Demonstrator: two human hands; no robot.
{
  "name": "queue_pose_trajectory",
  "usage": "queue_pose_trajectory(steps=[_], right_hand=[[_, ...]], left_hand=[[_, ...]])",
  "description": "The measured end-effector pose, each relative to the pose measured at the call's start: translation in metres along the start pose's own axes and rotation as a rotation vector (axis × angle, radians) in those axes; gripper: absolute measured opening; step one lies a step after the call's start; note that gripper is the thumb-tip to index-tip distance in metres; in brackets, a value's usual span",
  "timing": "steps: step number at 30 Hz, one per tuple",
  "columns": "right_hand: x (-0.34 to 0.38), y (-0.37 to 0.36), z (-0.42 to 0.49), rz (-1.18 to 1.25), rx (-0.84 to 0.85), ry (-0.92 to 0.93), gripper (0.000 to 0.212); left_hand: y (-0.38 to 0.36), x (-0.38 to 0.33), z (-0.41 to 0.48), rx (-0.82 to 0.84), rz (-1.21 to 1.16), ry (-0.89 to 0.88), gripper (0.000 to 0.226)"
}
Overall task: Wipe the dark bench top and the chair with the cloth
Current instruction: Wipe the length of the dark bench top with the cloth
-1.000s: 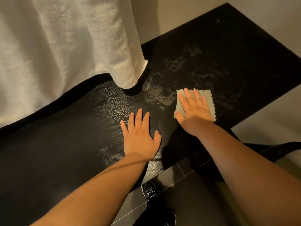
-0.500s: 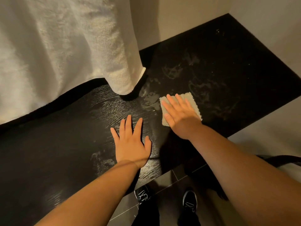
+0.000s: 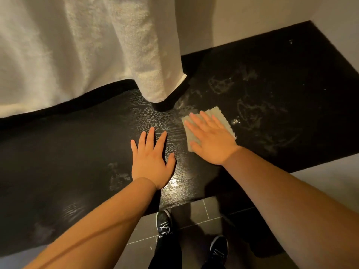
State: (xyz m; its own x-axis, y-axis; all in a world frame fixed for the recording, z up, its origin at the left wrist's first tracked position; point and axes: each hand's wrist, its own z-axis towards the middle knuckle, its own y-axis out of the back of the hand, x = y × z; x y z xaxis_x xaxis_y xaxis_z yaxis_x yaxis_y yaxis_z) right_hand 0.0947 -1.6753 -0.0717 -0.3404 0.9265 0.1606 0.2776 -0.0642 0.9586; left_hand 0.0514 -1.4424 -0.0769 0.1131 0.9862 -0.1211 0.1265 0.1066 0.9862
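Observation:
The dark wood-grain bench top (image 3: pixel 68 156) runs from lower left to upper right. A small pale grey-green cloth (image 3: pixel 218 115) lies flat on it near the middle. My right hand (image 3: pixel 211 140) presses flat on the cloth, fingers spread, covering most of it. My left hand (image 3: pixel 150 161) rests palm down on the bare bench just left of the cloth, fingers apart, holding nothing. Wet smears (image 3: pixel 252 113) show on the bench to the right of the cloth. No chair is in view.
A thick white towel (image 3: pixel 77 55) hangs down over the back of the bench at upper left, its corner close to the cloth. Pale walls (image 3: pixel 242 22) close the far end. My two dark shoes (image 3: pixel 164 224) stand on grey floor tiles below the bench's front edge.
My right hand has slid the cloth leftward along the bench, closer to my left hand and the towel's corner. The left hand has stayed flat on the bench.

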Motion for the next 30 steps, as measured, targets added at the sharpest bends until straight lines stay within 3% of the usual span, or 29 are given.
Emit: queue_pose_trajectory(steps=[4,8,12,20,23,27,30], right_hand=[[0.022,0.0,0.003,0.069,-0.023,-0.117,0.067],[0.046,-0.019,-0.044,0.001,0.016,0.102,0.07],[0.02,-0.011,-0.031,0.001,0.088,0.246,0.074],[0.016,0.009,0.04,0.044,-0.008,-0.092,0.069],[0.036,-0.009,0.006,-0.012,-0.041,0.048,0.069],[0.026,-0.007,-0.006,-0.014,0.09,0.234,0.074],[0.008,0.006,0.031,-0.012,0.047,0.17,0.073]], left_hand=[[0.003,0.0,0.0,0.006,-0.027,0.008,0.074],[0.002,-0.003,-0.003,-0.046,-0.042,0.107,0.075],[0.001,-0.003,-0.002,-0.029,-0.044,0.173,0.078],[0.002,-0.002,0.0,-0.015,-0.059,0.164,0.077],[0.002,-0.002,0.0,-0.002,-0.054,0.156,0.077],[0.003,-0.002,0.0,-0.001,-0.051,0.151,0.077],[0.003,-0.002,0.001,0.003,-0.045,0.148,0.077]])
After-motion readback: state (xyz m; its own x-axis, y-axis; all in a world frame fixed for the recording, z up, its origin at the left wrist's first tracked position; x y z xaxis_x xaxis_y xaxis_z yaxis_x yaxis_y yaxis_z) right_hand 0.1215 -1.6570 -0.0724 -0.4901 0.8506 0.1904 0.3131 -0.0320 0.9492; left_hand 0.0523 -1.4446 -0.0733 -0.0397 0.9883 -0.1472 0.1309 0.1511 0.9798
